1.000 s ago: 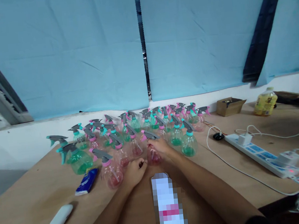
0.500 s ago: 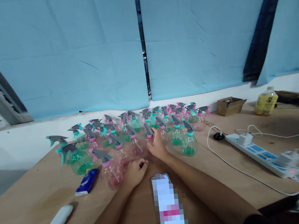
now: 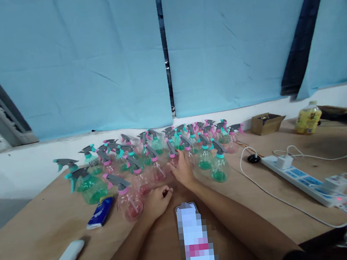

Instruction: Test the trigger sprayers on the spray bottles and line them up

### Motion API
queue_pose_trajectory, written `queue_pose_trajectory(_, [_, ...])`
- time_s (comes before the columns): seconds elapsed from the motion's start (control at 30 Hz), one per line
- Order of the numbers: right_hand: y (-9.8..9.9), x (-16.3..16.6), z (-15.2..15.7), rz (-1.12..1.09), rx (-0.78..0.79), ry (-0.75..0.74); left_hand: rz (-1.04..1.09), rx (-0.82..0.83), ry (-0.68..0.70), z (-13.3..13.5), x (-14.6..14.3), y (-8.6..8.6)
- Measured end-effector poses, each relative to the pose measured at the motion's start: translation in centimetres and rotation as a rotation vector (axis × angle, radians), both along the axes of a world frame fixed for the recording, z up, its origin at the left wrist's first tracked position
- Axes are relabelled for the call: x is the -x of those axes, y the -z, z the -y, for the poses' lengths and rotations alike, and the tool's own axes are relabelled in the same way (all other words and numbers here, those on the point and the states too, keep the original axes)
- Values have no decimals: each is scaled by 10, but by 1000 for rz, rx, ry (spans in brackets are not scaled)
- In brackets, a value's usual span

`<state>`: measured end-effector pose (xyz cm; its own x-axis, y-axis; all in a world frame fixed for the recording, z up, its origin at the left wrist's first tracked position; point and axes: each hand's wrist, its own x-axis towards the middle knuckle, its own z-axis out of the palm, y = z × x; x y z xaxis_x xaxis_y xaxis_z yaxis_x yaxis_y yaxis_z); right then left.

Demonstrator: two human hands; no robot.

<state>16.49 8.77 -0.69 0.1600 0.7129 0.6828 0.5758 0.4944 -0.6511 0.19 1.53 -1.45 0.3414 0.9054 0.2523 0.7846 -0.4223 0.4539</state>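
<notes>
Several small spray bottles with grey triggers, some pink and some green, stand crowded on the wooden table (image 3: 42, 232). My right hand (image 3: 184, 170) lies against a pink spray bottle (image 3: 172, 156) in the cluster's front row, fingers stretched out and apart, not wrapped round it. My left hand (image 3: 157, 201) rests on the table in a loose fist, thumb against forefinger, just right of another pink spray bottle (image 3: 128, 200). Nothing shows inside that fist. A blurred upright object (image 3: 196, 238) stands between my forearms.
A blue packet (image 3: 100, 212) and a white oblong object (image 3: 69, 255) lie at the left front. A larger green spray bottle (image 3: 88, 186) stands left. A white power strip (image 3: 304, 179) with cables, a cardboard box (image 3: 266, 123) and a yellow bottle (image 3: 309, 117) are to the right.
My right hand carried the pink bottle from in front of the cluster back into the front row, then loosened its fingers off it. My left hand stayed in place.
</notes>
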Motion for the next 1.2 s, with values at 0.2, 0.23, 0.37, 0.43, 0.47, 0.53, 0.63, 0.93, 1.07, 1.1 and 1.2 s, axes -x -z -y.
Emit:
queue_pose_trajectory(0.2, [3, 0, 0, 15, 27, 24, 2, 4, -7, 2, -1, -3])
queue_pose_trajectory(0.23, [3, 0, 0, 21, 28, 24, 2, 5, -5, 2, -1, -3])
queue_pose_trajectory(0.37, [5, 1, -1, 35, 35, 20, 7, 7, -12, 2, -2, -3])
queue_pose_trajectory(0.43, [5, 1, -3, 35, 44, 19, 3, 4, -17, 2, -1, -2])
queue_pose_trajectory(0.47, [5, 2, -3, 37, 50, 18, -1, 2, -17, 1, -1, -2])
queue_pose_trajectory(0.53, [6, 3, -4, 42, 62, 16, -13, -2, -15, 1, -1, -1])
queue_pose_trajectory(0.63, [9, 5, -4, 45, 85, 4, -22, -8, -8, 0, 0, 0])
queue_pose_trajectory(0.93, [-8, 5, 10, 12, 23, 59, -19, 6, -20, 3, -1, -3])
queue_pose_trajectory(1.07, [-37, -10, 15, -11, -131, 180, -25, 1, -10, 2, 0, -1])
queue_pose_trajectory(1.1, [-42, -15, 13, -16, -152, 211, -26, -5, -12, 1, 0, -1])
queue_pose_trajectory(1.2, [-47, -31, 1, -15, -185, 232, -30, -10, -9, 1, 1, 1])
